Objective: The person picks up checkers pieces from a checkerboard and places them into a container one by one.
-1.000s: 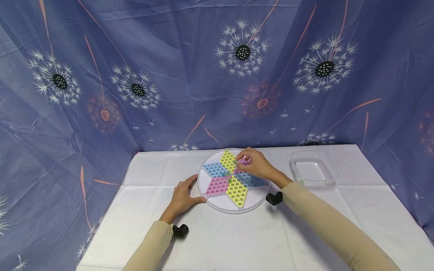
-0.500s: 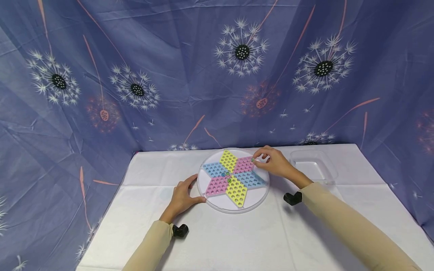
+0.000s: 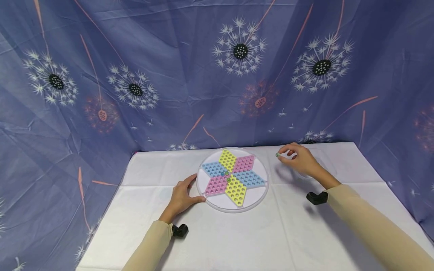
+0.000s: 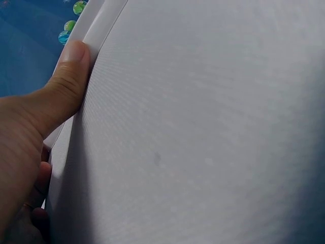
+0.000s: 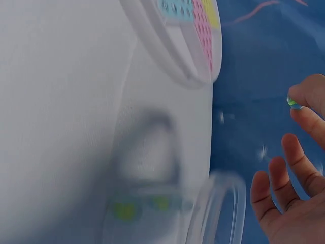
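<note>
A round white Chinese checkers board lies on the table, its star of pink, yellow and blue points full of small hollows. Near its middle sit several glass marbles. My left hand rests at the board's left rim, thumb and fingers spread along the edge; in the left wrist view the thumb touches the rim. To the right of the board and above the table, my right hand pinches a green-blue marble between thumb and forefinger, the other fingers loosely bent.
A clear plastic container stands at the right, partly behind my right hand in the head view. Blurred yellow-green marbles show through it. A white cloth covers the table, and a blue dandelion-print curtain hangs behind.
My right hand has moved right, from over the board to beside it near the clear container, carrying the marble. The left hand stays at the rim.
</note>
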Available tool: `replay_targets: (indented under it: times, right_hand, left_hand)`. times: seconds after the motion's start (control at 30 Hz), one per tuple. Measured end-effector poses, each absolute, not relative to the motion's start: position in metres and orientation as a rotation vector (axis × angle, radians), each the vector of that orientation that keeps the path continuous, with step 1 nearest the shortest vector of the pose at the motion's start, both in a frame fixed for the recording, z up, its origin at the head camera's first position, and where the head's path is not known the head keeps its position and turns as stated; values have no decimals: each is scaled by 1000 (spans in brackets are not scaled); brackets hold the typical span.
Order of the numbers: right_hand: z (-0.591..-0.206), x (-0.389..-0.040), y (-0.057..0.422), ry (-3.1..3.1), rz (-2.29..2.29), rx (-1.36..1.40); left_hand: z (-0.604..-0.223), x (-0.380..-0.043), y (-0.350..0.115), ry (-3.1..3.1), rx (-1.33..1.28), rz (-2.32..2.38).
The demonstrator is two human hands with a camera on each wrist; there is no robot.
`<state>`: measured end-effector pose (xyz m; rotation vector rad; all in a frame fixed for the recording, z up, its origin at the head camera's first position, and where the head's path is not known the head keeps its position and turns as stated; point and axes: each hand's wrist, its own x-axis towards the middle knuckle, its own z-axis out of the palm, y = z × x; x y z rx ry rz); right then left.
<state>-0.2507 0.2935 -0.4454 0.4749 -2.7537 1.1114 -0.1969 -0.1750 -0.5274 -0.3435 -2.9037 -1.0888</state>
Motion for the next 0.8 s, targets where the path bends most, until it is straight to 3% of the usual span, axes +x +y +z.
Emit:
replay_targets:
  times: [0.37, 0.8]
  right_hand:
    - [-450, -244, 339, -2785, 1084, 293]
    - [-453, -238, 359, -2769, 1060, 236]
  left_hand:
    - [-525, -198, -175, -2874, -376, -1080]
    - [-527, -197, -175, -2891, -365, -1086]
